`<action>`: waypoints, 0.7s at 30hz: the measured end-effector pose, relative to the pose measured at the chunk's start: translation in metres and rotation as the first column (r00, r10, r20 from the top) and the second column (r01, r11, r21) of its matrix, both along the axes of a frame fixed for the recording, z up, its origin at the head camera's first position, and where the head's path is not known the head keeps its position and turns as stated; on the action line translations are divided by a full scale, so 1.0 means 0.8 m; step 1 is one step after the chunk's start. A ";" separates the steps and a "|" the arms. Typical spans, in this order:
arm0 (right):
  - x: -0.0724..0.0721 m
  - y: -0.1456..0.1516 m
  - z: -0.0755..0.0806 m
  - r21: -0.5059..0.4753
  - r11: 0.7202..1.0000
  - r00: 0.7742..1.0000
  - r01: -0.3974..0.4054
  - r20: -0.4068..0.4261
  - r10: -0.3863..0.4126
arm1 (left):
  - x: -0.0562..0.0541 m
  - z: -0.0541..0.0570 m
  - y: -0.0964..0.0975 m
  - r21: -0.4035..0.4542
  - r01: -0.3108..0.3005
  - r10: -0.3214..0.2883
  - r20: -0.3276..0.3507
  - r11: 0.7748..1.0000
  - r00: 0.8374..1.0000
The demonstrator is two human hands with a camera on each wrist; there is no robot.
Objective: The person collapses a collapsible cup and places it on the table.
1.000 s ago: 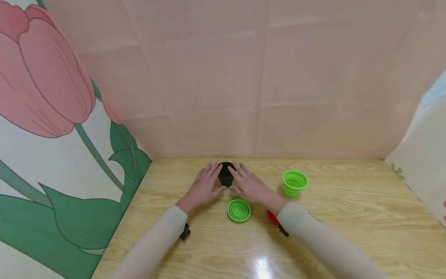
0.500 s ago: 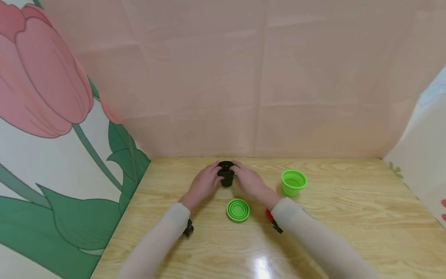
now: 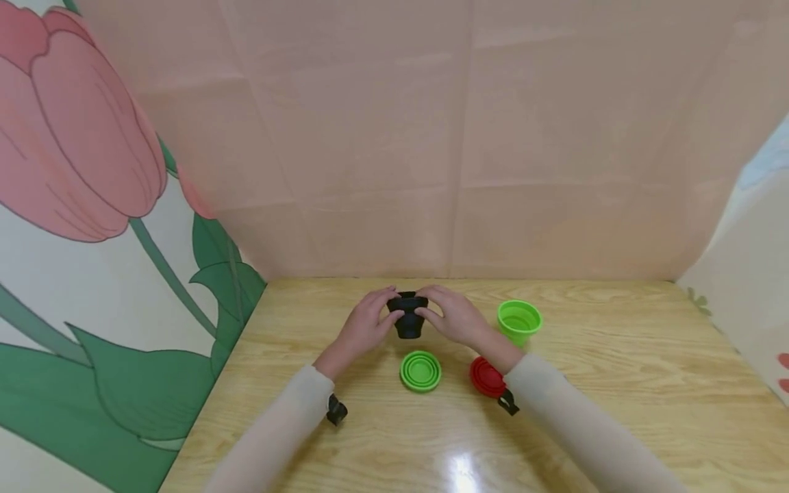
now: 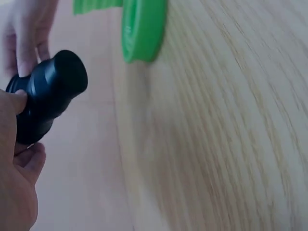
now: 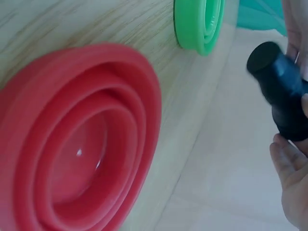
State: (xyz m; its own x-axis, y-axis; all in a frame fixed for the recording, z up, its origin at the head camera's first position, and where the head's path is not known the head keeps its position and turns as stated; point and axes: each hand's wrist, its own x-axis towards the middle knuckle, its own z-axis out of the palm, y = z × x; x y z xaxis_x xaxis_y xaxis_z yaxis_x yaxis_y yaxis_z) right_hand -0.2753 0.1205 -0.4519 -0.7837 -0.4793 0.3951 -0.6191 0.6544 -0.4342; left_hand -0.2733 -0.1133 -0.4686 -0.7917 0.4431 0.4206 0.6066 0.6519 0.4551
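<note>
Both hands hold a black collapsible cup (image 3: 409,326) near the back of the table, one hand on each side. My left hand (image 3: 362,323) grips its rim from the left, thumb in front and fingers behind. From the other side my right hand (image 3: 457,318) pinches the rim the same way. The cup is partly extended, with a wide upper ring and a narrower stepped lower part. Its round flat base shows in the left wrist view, where the black cup (image 4: 50,91) is raised off the table. Fingers behind the rim are partly hidden in the head view.
A flattened green collapsible cup (image 3: 421,372) lies in front of the hands. A flattened red one (image 3: 485,376) sits by the right wrist, partly under the forearm. An extended green cup (image 3: 519,319) stands to the right. A pink cloth wall (image 3: 370,171) borders the table's back.
The hands went from spread fingers around the black cup to gripping its rim. The cup has risen, shifted slightly right and toward me, and its upper part now looks wider and folded down.
</note>
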 end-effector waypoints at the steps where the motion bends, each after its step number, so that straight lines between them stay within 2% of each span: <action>1: 0.001 0.002 -0.001 -0.009 1.000 1.000 -0.005 -0.006 0.005 | 0.002 0.002 0.000 0.023 -0.003 0.003 0.016 1.000 1.000; 6: 0.006 0.010 -0.008 0.016 0.999 0.998 -0.033 -0.060 0.034 | 0.012 0.010 0.000 0.103 0.003 -0.011 0.079 0.995 0.997; 11: 0.019 0.016 -0.011 0.047 0.996 0.990 -0.070 -0.116 0.075 | 0.021 0.011 -0.001 0.095 0.030 -0.038 0.084 0.995 0.996; 16: 0.035 0.022 -0.011 0.011 0.995 0.981 -0.096 -0.166 0.096 | 0.036 0.015 0.004 0.148 0.039 -0.053 0.093 0.988 0.994; 21: 0.053 0.028 -0.013 -0.055 0.992 0.978 -0.116 -0.179 0.104 | 0.057 0.019 0.014 0.196 0.051 -0.068 0.080 0.979 0.994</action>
State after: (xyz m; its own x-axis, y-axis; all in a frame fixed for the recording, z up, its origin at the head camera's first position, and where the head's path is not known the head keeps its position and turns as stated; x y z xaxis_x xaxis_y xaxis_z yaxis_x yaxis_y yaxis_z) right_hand -0.2331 0.1431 -0.4626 -0.6431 -0.5275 0.5551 -0.7561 0.5520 -0.3515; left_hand -0.2279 -0.1025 -0.4534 -0.8035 0.4071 0.4343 0.5944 0.5104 0.6215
